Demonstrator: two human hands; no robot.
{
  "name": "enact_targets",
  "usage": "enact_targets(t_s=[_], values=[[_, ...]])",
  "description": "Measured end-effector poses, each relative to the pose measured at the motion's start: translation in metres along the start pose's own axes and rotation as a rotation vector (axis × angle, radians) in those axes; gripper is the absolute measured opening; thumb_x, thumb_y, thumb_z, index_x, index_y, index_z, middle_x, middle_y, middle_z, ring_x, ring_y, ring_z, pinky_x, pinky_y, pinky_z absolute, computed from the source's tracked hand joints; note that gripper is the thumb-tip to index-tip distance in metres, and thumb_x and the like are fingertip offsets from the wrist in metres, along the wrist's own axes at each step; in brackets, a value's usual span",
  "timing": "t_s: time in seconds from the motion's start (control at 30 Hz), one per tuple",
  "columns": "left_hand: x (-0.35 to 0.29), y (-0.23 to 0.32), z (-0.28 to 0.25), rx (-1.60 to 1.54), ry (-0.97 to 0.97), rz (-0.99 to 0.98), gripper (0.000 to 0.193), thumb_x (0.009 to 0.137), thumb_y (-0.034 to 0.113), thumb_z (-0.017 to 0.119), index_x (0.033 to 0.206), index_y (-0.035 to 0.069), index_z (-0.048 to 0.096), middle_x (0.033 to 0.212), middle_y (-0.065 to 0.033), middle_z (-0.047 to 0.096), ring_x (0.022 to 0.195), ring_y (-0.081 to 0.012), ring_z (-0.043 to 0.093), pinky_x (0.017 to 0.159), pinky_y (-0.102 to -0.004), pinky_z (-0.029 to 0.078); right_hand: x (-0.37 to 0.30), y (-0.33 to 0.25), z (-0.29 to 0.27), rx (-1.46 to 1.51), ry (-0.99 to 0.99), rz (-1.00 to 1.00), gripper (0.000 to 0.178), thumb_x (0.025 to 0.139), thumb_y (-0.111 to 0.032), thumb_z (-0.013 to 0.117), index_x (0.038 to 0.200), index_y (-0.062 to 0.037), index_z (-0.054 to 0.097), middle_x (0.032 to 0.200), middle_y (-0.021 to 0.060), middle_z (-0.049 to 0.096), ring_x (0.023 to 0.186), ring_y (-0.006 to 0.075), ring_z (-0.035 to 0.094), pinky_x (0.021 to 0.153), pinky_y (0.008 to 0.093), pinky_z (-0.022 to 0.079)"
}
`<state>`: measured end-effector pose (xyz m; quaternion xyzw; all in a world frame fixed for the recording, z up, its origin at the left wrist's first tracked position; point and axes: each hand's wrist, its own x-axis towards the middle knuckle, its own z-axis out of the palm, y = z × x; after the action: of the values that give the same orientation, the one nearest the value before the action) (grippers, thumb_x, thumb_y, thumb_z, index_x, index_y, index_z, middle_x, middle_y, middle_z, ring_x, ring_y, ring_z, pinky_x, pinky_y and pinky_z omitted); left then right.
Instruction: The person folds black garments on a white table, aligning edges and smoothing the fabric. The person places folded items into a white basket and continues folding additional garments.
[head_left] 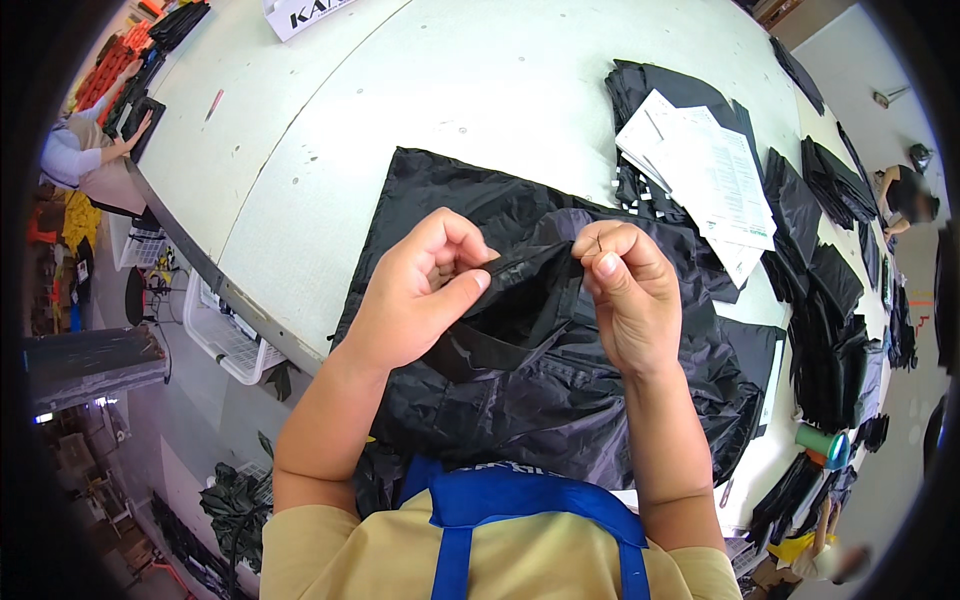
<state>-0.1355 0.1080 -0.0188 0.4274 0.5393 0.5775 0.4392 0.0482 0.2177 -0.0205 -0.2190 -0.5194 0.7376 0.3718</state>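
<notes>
Pinching black fabric (520, 350) between both hands, left hand (425, 290) and right hand (625, 295) closed on an edge, seemingly a pocket opening, above the worktop (400, 90).

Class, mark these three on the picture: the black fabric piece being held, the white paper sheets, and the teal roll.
black fabric piece (520, 390), head view, on its crumpled lower body
white paper sheets (715, 175), head view, middle of the top sheet
teal roll (822, 441), head view, on its side
</notes>
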Motion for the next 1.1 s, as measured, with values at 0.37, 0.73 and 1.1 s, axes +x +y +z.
enact_targets(t_s=[0.37,0.73,1.1], values=[[0.018,0.007,0.042,0.524,-0.124,0.397,0.035,0.070,0.002,0.070,0.102,0.006,0.058,0.102,-0.0129,0.059,0.100,-0.0310,0.056,0.087,-0.0373,0.045,-0.019,-0.032,0.009,-1.032,-0.139,-0.697,0.020,0.068,-0.003,0.073,0.083,-0.0074,0.061,0.081,0.0038,0.063,0.078,0.0259,0.062,0.071,0.0341,0.047],[0.007,-0.008,0.083,0.460,-0.293,0.171,0.025,0.072,0.002,0.069,0.093,0.003,0.056,0.089,-0.0138,0.064,0.085,-0.0339,0.063,0.071,-0.0367,0.050,-0.042,-0.039,-0.019,0.305,0.038,0.229,0.014,0.099,-0.015,0.048,0.090,-0.0051,0.047,0.065,-0.0030,0.037,0.054,0.0061,0.031,0.051,0.0219,0.032],[0.037,-0.033,0.006,0.595,-0.070,0.262,0.018,0.073,-0.001,0.068,0.089,0.004,0.061,0.096,-0.0107,0.063,0.092,-0.0234,0.062,0.082,-0.0300,0.047,-0.195,-0.071,-0.116,-0.836,0.619,0.158,0.010,0.093,-0.002,0.050,0.084,-0.0024,0.046,0.066,0.0040,0.047,0.057,0.0124,0.042,0.054,0.0251,0.037]])
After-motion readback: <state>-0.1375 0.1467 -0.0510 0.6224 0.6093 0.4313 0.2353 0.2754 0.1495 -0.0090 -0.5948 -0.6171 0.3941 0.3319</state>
